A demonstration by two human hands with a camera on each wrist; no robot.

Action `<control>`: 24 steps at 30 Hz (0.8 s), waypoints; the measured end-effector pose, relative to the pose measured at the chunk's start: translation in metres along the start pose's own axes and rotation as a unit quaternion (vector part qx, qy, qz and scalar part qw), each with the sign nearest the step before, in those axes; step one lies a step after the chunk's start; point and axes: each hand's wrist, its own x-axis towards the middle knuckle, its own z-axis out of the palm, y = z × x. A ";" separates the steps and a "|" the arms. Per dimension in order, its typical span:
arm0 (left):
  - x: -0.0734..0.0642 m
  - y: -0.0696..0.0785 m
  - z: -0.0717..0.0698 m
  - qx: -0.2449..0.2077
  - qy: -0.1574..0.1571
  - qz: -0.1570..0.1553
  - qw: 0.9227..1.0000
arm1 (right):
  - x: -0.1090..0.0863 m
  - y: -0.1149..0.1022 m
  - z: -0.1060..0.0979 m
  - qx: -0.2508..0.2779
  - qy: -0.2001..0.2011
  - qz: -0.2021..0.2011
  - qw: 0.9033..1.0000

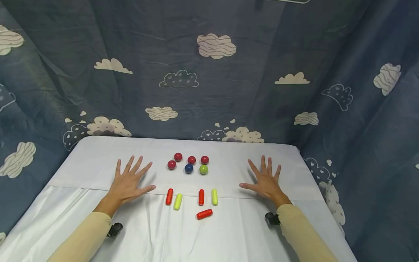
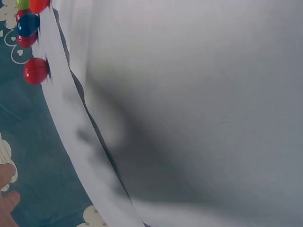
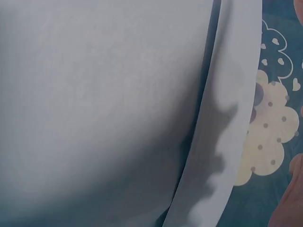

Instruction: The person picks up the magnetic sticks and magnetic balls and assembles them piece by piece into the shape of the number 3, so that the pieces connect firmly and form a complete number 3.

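My left hand (image 1: pixel 126 183) is spread, fingers straight and holding nothing, over the left part of the white cloth. On the other side my right hand (image 1: pixel 266 182) is spread the same way. Between them, towards the back, are several red balls (image 1: pixel 178 157), a blue ball (image 1: pixel 188 168) and a green ball (image 1: pixel 203 169). Nearer lie three red cylinders, one (image 1: pixel 169 196) on the left, one (image 1: pixel 201 197) upright in view and one (image 1: pixel 204 214) slanted in front. Two yellow-green cylinders (image 1: pixel 178 201) lie beside them. The left wrist view catches a red ball (image 2: pixel 36 71) at its edge.
A white cloth (image 1: pixel 242 233) with a seam across it covers the table. Behind and beside the table hangs a dark blue curtain (image 1: pixel 248 94) printed with clouds. Dark wrist cameras (image 1: pixel 115 230) sit under both sleeves. Hand shadows fall on the cloth.
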 end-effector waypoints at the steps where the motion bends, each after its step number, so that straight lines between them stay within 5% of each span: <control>1: -0.001 0.001 -0.001 -0.002 -0.004 0.002 1.000 | 0.000 -0.001 0.001 0.001 -0.001 0.000 1.000; 11: -0.007 0.012 -0.007 -0.023 -0.050 0.019 0.998 | 0.004 -0.014 0.007 0.040 0.011 -0.021 0.999; 24: -0.006 0.038 -0.008 -0.126 -0.059 0.014 0.990 | 0.016 -0.028 0.010 0.092 0.006 -0.026 0.995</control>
